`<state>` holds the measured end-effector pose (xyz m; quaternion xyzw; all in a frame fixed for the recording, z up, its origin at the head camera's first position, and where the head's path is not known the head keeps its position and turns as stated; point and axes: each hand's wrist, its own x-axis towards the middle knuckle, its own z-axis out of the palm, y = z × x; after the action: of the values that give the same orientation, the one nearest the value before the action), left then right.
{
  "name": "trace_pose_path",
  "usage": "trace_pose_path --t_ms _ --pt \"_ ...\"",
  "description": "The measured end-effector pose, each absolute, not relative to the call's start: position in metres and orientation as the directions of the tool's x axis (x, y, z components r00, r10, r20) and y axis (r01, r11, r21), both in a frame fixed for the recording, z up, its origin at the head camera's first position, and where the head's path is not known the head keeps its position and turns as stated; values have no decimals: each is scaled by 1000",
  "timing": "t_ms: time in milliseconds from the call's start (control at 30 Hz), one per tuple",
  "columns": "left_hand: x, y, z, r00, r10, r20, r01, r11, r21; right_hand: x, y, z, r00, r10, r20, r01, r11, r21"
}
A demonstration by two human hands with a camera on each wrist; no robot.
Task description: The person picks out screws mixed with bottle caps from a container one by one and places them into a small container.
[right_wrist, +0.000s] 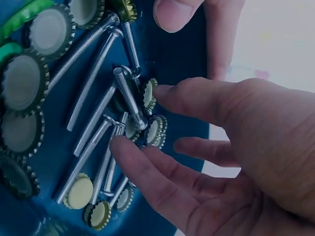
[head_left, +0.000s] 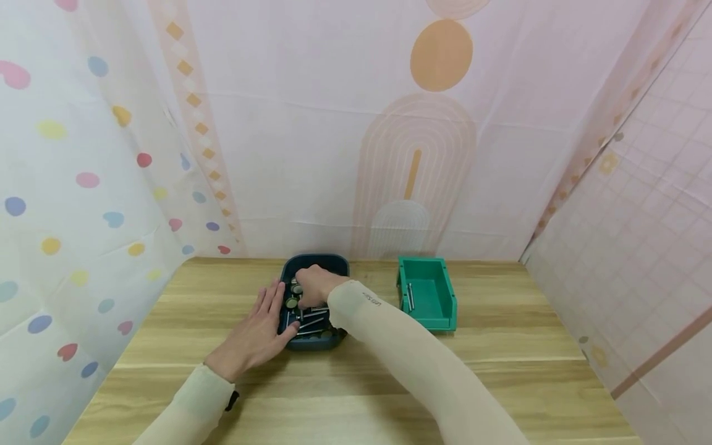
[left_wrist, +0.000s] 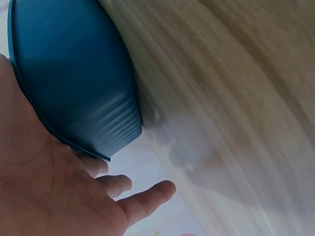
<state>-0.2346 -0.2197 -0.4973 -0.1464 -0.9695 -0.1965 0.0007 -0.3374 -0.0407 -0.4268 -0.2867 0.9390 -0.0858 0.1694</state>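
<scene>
blue tub (head_left: 316,345): bolts (right_wrist: 93,80), bottle caps (right_wrist: 50,30); green bin (head_left: 432,290): bolts; left hand (head_left: 253,339), right hand (head_left: 319,285) both loosely spread

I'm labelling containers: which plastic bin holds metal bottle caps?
The rounded dark-blue plastic bin, with the left hand at its rim; the angular green plastic bin shows only silver bolts.

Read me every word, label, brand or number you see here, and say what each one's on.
"Let…": dark lettering on the right sleeve seems to begin this way; the rest is too small and blurred to read.
No readable text shows on the bottle caps, bolts, blue bin or green bin.
</scene>
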Motion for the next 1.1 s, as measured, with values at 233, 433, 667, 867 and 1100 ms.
trace_pose_path --t_ms 233,433,667,867,1100 --pt "-234 -218 -502 -957 283 59 283 878 387 -330 -49 -428 -801 -456 -387 -358 884 -301" --pt "-233 -216 -501 -958 279 62 280 876 392 -339 -56 -436 -801 -427 -420 -328 899 -289" --pt "-234 -218 -498 -960 273 69 278 881 382 -347 -58 -438 -801 -422 -425 -298 896 -328" --pt "-233 -218 -497 -961 271 60 273 882 384 -347 -57 -439 -807 -407 -428 -293 905 -309" --pt "-233 -217 -497 -961 272 59 272 878 395 -350 -60 -449 -807 -412 -423 -296 902 -313"
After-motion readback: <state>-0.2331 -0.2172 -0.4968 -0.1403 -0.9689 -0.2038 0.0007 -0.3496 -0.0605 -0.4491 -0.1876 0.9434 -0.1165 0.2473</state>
